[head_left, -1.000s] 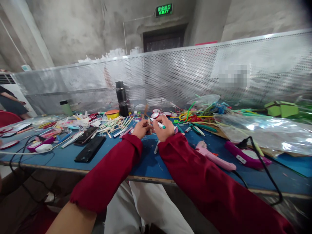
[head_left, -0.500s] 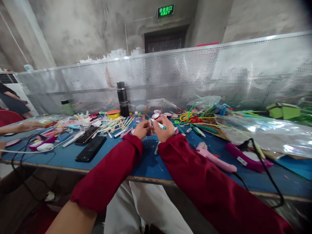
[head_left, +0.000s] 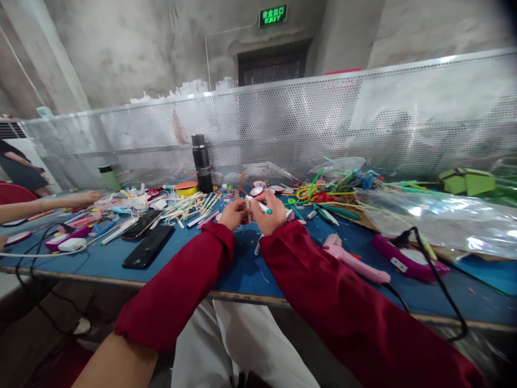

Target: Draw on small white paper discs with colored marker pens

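Head view: tall black flask (head_left: 201,163) behind, pink glue gun (head_left: 355,262) beside; right hand (head_left: 270,214) pinches a white green-tipped marker (head_left: 258,205), left hand (head_left: 232,214) curled, grip unclear.

Deep red left sleeve (head_left: 189,275) and right sleeve (head_left: 343,307), loose and creased, cuffs gathered snug at the bare left hand (head_left: 232,213) and right hand (head_left: 269,214). Left one ends in a ruffled hem, maybe an oversleeve. White trousers (head_left: 242,345) below.

green sign (head_left: 272,15) above the doorway (head_left: 270,64), reading "exit" under unreadable characters
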The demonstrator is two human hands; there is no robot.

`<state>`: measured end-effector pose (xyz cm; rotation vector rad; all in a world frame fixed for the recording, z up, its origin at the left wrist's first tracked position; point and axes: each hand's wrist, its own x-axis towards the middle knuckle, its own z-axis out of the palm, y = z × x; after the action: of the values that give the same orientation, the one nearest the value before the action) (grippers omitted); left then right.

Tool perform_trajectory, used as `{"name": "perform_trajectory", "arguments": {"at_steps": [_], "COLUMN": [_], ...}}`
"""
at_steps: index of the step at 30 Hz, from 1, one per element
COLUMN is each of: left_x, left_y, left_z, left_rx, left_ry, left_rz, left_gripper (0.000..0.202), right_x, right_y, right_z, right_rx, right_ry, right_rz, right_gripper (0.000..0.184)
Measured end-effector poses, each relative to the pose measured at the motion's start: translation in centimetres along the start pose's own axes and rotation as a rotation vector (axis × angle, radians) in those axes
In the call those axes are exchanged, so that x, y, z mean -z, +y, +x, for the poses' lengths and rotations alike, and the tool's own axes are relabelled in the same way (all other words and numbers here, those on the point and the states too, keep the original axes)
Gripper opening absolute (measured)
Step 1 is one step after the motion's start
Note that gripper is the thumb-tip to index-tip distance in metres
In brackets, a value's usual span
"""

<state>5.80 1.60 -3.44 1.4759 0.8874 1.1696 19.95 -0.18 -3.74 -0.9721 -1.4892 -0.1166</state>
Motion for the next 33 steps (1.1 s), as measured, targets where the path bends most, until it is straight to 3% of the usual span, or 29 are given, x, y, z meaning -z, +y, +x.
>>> {"name": "perform_trajectory", "arguments": {"at_steps": [33], "left_x": [0.02], "left_y": [-0.24], "left_z": [0.31], "left_rx": [-0.012], "left_ry": [-0.018], "left_rz": [0.021], "left_gripper": [0.023], "right_x": [-0.02], "right_y": [-0.13], "right_z": [-0.23], "right_rx": [-0.007], "right_ry": [0.006], "right_rz": [0.003], "right_gripper": [0.019]}}
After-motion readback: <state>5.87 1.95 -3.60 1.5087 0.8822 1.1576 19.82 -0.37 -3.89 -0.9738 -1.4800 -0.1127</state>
